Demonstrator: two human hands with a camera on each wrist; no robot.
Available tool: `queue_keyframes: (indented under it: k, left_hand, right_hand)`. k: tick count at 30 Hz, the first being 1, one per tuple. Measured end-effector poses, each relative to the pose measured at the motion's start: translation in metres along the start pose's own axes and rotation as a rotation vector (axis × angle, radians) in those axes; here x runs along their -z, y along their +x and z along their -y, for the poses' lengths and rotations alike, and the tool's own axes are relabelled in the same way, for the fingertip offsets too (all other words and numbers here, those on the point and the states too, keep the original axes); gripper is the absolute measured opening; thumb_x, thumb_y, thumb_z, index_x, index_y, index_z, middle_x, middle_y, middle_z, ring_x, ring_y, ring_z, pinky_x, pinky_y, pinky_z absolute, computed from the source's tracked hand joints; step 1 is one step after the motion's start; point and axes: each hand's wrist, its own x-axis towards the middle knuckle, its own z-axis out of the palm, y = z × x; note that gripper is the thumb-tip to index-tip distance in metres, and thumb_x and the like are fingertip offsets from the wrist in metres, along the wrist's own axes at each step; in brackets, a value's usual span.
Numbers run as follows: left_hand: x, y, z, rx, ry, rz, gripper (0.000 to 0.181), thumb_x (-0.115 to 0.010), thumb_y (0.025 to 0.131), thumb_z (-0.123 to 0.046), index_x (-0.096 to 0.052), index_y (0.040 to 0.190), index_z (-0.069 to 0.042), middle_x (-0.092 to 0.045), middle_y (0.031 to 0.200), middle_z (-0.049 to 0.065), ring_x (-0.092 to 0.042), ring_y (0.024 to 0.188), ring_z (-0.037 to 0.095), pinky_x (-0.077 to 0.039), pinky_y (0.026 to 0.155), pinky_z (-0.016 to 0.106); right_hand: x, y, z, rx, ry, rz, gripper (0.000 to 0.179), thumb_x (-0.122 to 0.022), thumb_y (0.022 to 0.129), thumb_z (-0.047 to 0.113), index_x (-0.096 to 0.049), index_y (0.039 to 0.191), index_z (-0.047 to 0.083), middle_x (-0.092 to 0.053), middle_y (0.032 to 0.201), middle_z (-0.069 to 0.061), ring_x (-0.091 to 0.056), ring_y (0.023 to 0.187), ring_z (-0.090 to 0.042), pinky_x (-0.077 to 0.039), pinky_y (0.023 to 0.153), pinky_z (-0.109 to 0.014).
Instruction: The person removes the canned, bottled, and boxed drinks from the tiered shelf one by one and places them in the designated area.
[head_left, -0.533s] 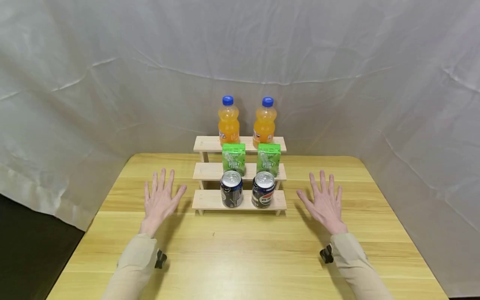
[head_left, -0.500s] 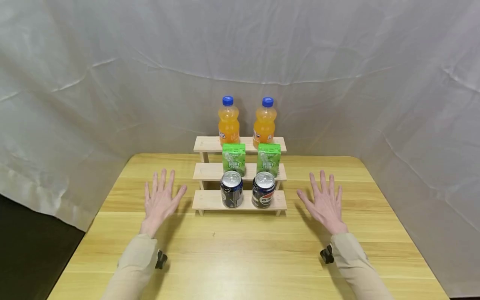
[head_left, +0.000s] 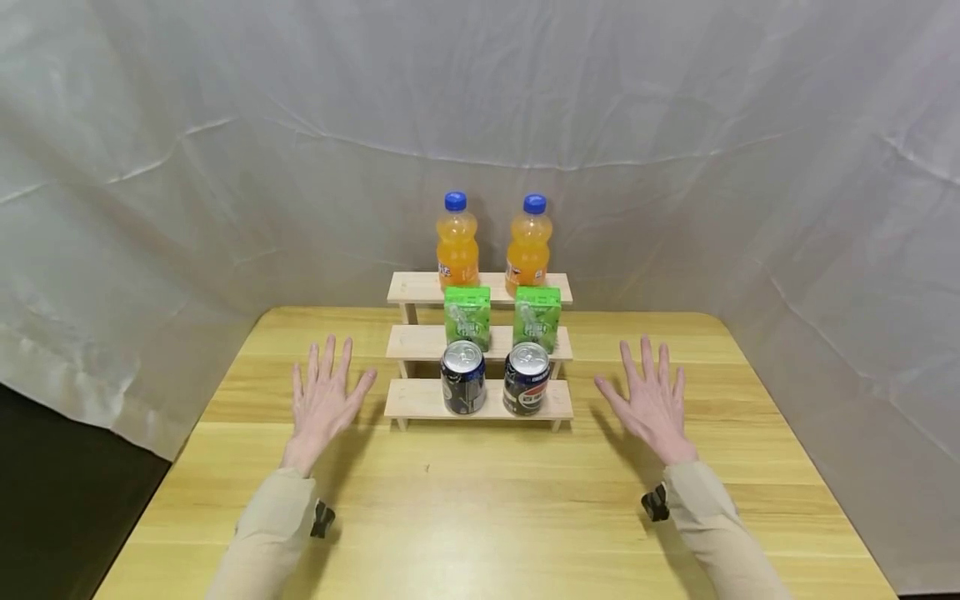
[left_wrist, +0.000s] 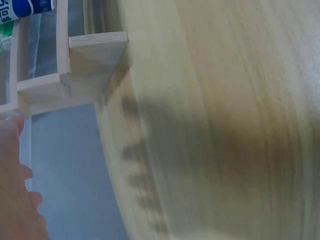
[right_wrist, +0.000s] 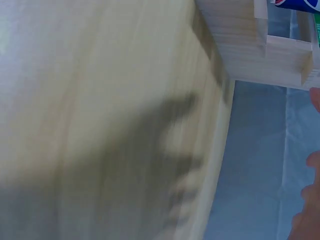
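Note:
My left hand hovers over the table left of a three-step wooden rack, fingers spread and holding nothing. On the rack's other side my right hand is spread the same way, palm down, also holding nothing. The lowest step bears two dark soda cans, a left can and a right can. Two green drink cartons stand on the middle step, a left carton and a right carton. Up on the top step are two orange soda bottles with blue caps, a left bottle and a right bottle.
The wooden table reaches back to a grey cloth backdrop, which also hangs at both sides. A dark area lies beyond the table's left edge. Both hands cast shadows on the tabletop in the wrist views.
Both hands have shifted only very slightly, and their fingers stay spread. The rack and the drinks stand as before.

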Motion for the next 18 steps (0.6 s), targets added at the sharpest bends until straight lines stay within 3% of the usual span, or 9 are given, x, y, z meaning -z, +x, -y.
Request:
queue_keyframes:
  k: [6, 9, 13, 18]
  left_hand:
    - [0.008, -0.001, -0.009, 0.001, -0.037, 0.033, 0.078, -0.030, 0.103, -0.062, -0.004, 0.163, -0.017, 0.009, 0.170, 0.011, 0.012, 0.156, 0.040, 0.012, 0.123, 0.068]
    - [0.010, -0.001, -0.012, -0.004, -0.175, 0.092, 0.078, -0.031, 0.105, -0.058, -0.002, 0.162, -0.014, 0.007, 0.169, 0.015, 0.012, 0.155, 0.043, 0.012, 0.122, 0.070]
    - [0.005, -0.003, -0.015, -0.018, -0.405, 0.203, 0.077, -0.033, 0.107, -0.049, -0.003, 0.161, -0.004, -0.001, 0.168, 0.026, 0.003, 0.154, 0.050, 0.002, 0.122, 0.072]
    - [-0.007, -0.005, -0.015, 0.019, -0.580, 0.309, 0.077, -0.042, 0.107, -0.041, -0.007, 0.158, 0.006, -0.024, 0.160, 0.035, -0.026, 0.148, 0.053, -0.025, 0.122, 0.066]
  right_hand:
    - [0.023, 0.016, 0.012, 0.017, 0.046, 0.004, 0.086, -0.037, 0.099, 0.067, -0.010, 0.163, 0.015, 0.012, 0.169, -0.012, 0.007, 0.154, -0.049, 0.010, 0.120, -0.074]
    - [0.038, 0.030, 0.021, 0.054, 0.094, -0.025, 0.086, -0.041, 0.099, 0.065, -0.011, 0.163, 0.016, 0.010, 0.171, -0.011, 0.008, 0.155, -0.046, 0.007, 0.121, -0.074]
    - [0.058, 0.050, 0.037, 0.114, 0.171, -0.051, 0.085, -0.047, 0.098, 0.061, -0.012, 0.163, 0.018, 0.003, 0.172, -0.010, 0.006, 0.157, -0.041, 0.005, 0.123, -0.072]
    - [0.079, 0.075, 0.058, 0.160, 0.323, -0.048, 0.083, -0.054, 0.098, 0.056, -0.016, 0.162, 0.019, -0.004, 0.172, -0.008, 0.000, 0.159, -0.035, 0.000, 0.126, -0.067]
